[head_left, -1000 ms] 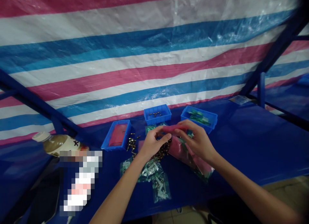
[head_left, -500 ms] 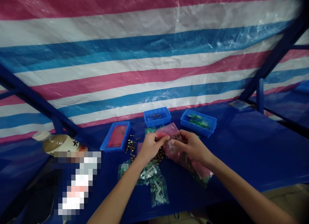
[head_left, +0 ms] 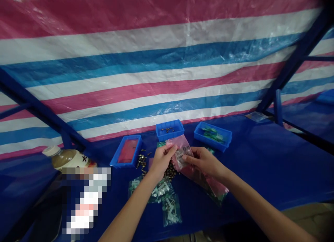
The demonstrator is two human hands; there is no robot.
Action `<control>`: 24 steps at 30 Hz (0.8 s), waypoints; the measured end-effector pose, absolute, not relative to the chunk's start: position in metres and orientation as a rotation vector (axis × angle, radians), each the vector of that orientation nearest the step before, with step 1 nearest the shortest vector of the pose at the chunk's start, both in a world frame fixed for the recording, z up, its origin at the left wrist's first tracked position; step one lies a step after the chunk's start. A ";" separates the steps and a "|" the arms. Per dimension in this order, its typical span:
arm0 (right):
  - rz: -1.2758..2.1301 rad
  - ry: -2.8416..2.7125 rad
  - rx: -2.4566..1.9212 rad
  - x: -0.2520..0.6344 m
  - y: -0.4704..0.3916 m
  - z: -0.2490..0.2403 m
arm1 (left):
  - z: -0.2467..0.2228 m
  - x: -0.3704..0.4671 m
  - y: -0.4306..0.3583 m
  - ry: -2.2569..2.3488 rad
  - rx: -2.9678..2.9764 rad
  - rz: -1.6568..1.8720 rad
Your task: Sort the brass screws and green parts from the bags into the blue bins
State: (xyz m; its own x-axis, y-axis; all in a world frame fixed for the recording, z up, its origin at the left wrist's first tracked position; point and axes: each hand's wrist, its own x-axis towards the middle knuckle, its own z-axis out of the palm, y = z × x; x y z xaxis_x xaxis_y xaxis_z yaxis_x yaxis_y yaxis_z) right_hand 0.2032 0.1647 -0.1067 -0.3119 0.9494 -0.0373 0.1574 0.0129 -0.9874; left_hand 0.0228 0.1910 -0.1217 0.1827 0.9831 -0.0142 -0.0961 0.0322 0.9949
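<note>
A pink see-through plastic bag [head_left: 180, 141] with small dark print is between my two hands, above the table. My left hand [head_left: 162, 161] pinches its left edge between thumb and fingers. From the other side my right hand [head_left: 208, 162] grips the bag, thumb lying across its front. Something pale shows inside the bag, too blurred to name. More pink bags [head_left: 217, 186] lie under my right wrist. Brass-coloured screw-like parts [head_left: 170, 170] are heaped below my hands, partly hidden. Several green-tinted clear bags with white parts [head_left: 171, 209] lie by my left forearm.
Three blue trays stand behind my hands: one with a pink sheet or bag [head_left: 127, 151], one with small brass parts [head_left: 169, 130], one with green bags [head_left: 212, 134]. A bottle [head_left: 69, 158] lies at left. Loose brass parts [head_left: 141, 161] lie beside the left tray. Striped sheeting [head_left: 156, 78] hangs behind.
The pink bag is turned so that its printed face shows more, and my right fingers have shifted on it. The whole view has tipped slightly upward.
</note>
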 end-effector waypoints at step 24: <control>1.128 -1.647 -1.160 0.199 0.161 -0.106 | -0.071 -0.137 0.142 2.189 1.997 1.148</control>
State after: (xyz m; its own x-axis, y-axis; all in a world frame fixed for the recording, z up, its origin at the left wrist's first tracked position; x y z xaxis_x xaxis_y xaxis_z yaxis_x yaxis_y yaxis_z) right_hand 0.1991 0.1608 -0.1061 -0.2501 0.9611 0.1171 0.2383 0.1784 -0.9547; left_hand -0.1370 0.1423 -0.0714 -0.2095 0.8526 0.4788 0.8786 -0.0508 0.4749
